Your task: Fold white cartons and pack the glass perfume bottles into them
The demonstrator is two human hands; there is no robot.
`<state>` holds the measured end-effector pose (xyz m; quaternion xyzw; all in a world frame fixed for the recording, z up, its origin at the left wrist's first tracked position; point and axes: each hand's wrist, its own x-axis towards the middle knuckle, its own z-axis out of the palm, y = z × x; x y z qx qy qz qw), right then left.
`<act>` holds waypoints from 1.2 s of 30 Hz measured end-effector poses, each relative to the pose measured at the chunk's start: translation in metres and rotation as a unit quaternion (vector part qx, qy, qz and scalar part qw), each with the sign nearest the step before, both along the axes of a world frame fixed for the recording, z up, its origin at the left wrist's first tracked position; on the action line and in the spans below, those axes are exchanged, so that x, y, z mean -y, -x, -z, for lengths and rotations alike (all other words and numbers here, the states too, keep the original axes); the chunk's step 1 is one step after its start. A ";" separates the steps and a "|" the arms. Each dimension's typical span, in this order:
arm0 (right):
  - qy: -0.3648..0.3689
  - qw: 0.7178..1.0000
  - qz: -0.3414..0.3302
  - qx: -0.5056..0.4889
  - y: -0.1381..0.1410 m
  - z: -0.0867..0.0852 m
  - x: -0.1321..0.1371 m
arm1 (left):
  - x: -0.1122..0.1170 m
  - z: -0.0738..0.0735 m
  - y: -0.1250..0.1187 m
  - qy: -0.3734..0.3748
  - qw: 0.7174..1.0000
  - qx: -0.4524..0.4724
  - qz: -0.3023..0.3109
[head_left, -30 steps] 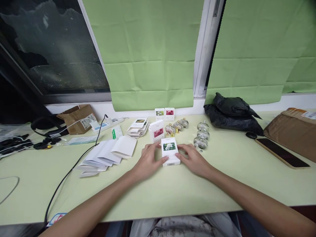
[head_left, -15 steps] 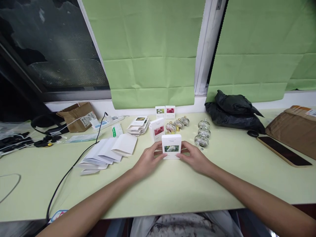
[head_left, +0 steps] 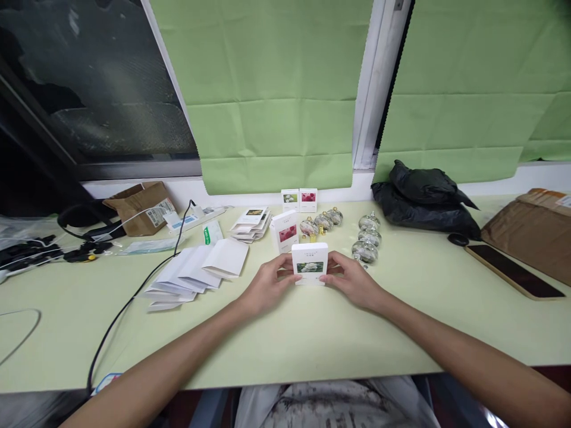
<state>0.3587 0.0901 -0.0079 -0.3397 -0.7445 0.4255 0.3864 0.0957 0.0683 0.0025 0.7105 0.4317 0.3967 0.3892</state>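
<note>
A small white box with a white flower picture (head_left: 309, 263) stands upright on the pale green table (head_left: 285, 339). My left hand (head_left: 267, 285) grips its left side and my right hand (head_left: 352, 282) grips its right side. Just behind it stands a white box with a pink flower picture (head_left: 284, 230). Several round glass bottles (head_left: 364, 235) sit in a column to the right, and three more glass bottles (head_left: 321, 224) lie behind the box. Two smaller boxes (head_left: 298, 200) stand against the wall.
Fanned white flat cartons (head_left: 196, 270) lie to the left, with a stack of printed cards (head_left: 250, 224) behind. A black cable (head_left: 134, 297) crosses the left side. A black bag (head_left: 423, 199), a phone (head_left: 513, 270) and a brown parcel (head_left: 530, 229) are on the right.
The box lay flat under my hands a second ago; both hands tipped it up, and it now stands upright slightly farther from me. The view has shifted a little.
</note>
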 end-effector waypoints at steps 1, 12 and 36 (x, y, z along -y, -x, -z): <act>0.000 1.000 -0.002 0.000 0.000 0.001 0.000 | -0.001 0.001 0.000 0.001 1.000 0.002 -0.002; -0.023 1.000 0.012 0.001 0.001 0.007 -0.007 | -0.004 0.004 0.001 -0.032 0.999 -0.024 -0.021; -0.040 0.991 0.124 -0.020 0.003 0.028 -0.035 | -0.060 0.023 0.037 -0.080 0.969 -0.089 -0.218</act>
